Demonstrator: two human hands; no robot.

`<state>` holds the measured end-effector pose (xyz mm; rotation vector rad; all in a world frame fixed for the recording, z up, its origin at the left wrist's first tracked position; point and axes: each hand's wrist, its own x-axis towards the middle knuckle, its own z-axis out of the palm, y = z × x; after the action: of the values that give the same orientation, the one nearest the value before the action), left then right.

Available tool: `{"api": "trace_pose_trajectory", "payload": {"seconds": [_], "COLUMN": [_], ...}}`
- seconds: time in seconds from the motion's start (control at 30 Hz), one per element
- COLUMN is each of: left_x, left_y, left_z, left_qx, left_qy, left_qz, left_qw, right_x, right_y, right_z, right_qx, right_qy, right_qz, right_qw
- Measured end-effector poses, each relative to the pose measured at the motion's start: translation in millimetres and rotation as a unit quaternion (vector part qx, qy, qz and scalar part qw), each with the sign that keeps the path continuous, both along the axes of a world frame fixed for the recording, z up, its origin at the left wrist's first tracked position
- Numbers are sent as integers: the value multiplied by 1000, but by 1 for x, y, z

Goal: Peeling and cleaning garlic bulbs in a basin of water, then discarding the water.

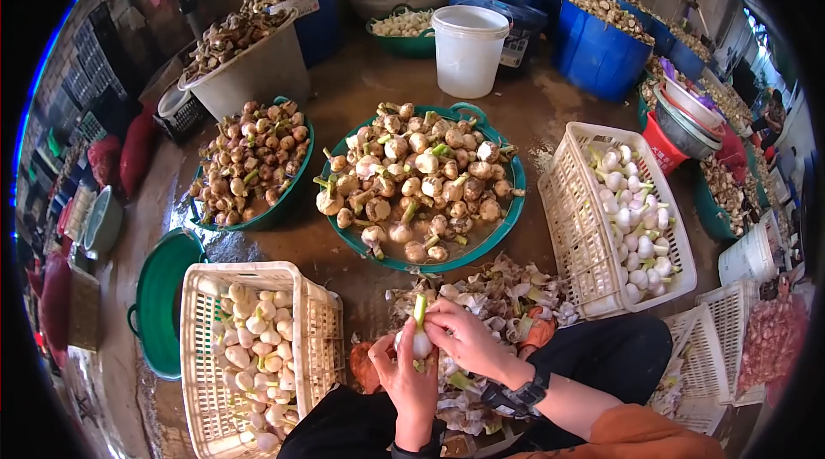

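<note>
A white garlic bulb [421, 344] with a short green stem pointing up is held between both my hands. My left hand [407, 369] grips it from the left and below. From the right, the fingertips of my right hand [465, 338] pinch at its side near the stem. Beneath my hands lies a heap of shed garlic skins [515, 294]. To the left stands a cream plastic crate [316, 317] with pale bulbs in it. A second cream crate [580, 233] on the right contains clean white bulbs with green stem stubs.
Ahead, a green tub [515, 201] holds unpeeled bulbs in murky water. Another green tub [303, 182] of bulbs sits left of it. A white bucket [470, 53] and heaped blue barrels [596, 53] stand behind. An additional green tub [155, 304] is at left.
</note>
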<state>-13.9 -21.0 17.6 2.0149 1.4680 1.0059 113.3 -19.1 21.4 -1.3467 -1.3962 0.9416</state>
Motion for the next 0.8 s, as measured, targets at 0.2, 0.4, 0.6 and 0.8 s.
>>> {"api": "trace_pose_trajectory", "payload": {"seconds": [0.2,0.4,0.6,0.8], "left_x": [-8,1,-4,-10], "left_y": [5,-1,-1,2], "left_z": [-5,1,12,-12], "left_qx": [-83,31,-296,-288], "left_qy": [-207,-16,-465,-469], "left_qz": [-51,13,-95,-86], "left_qw": [973,999,829,830], "right_x": [9,6,7,5], "right_y": [-1,3,-7,-3], "right_z": [12,14,7,11], "right_qx": [-80,-13,-161,-109], "right_qy": [151,-16,325,226], "right_qz": [44,13,15,90], "right_qw": [984,1000,932,964]}}
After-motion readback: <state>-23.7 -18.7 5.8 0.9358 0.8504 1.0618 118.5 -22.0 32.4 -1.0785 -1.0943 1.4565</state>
